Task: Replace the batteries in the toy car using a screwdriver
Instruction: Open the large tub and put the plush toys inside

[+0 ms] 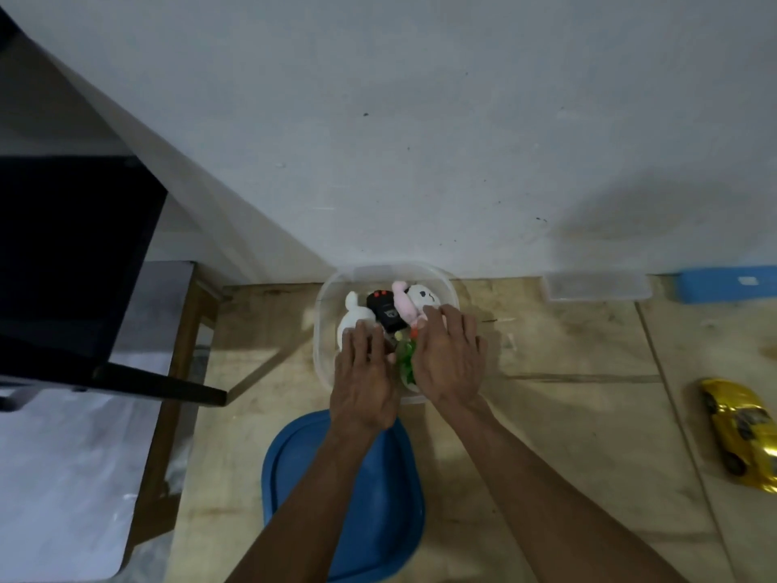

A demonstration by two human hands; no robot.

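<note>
A clear plastic tub (323, 313) stands on the wooden table by the wall. It holds a white plush toy (355, 315), a pink-and-white plush (414, 298), a black remote (384, 309) and something green (405, 359). My left hand (363, 380) and my right hand (450, 359) both reach into the tub, fingers spread over the contents; what lies under the palms is hidden. A shiny gold toy car (742, 433) lies on the table at the far right, well away from both hands. No screwdriver or batteries show.
A blue lid (378, 519) lies on the table under my forearms. A small clear box (597, 286) and a blue box (727, 284) sit against the wall at the right. A black chair (75, 263) stands at the left.
</note>
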